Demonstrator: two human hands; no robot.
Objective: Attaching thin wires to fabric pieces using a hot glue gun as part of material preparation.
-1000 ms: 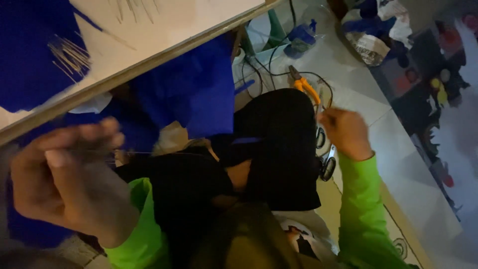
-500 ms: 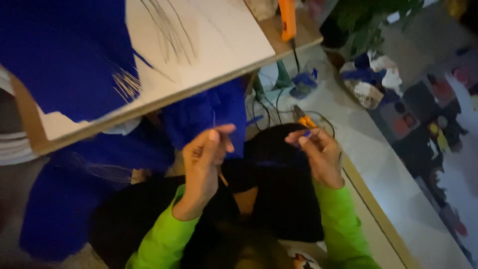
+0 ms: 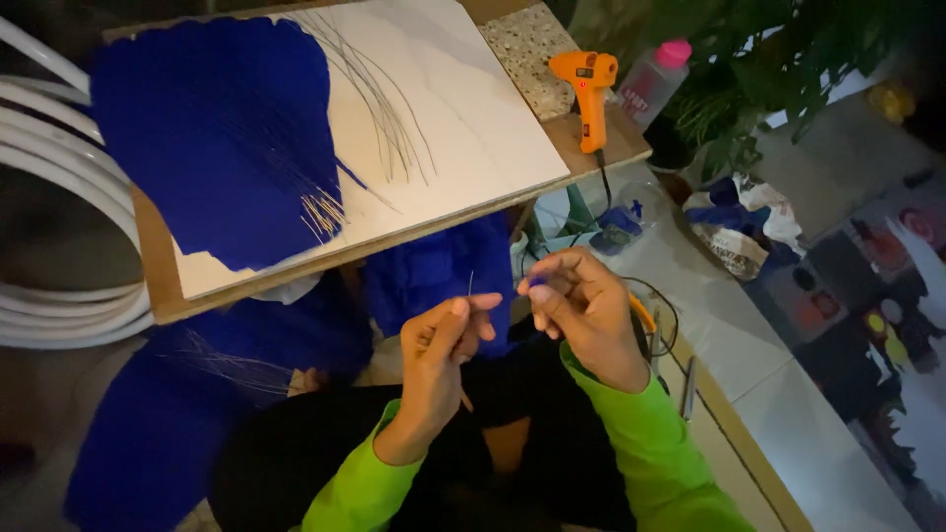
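Clear plastic bottle [image 3: 648,79] with pink cap and pale label, lying beside orange glue gun [image 3: 586,91]

A home craft corner: glue gun [image 3: 587,94], blue fabric [image 3: 222,138], houseplant [image 3: 778,59], tiled floor [image 3: 788,414].

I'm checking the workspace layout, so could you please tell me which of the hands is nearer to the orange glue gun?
Right. The right hand is below the orange glue gun, almost under it; the left hand is lower and further left.

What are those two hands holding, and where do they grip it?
Left hand pinches a thin wire near its lower end; right hand pinches a small blue piece.
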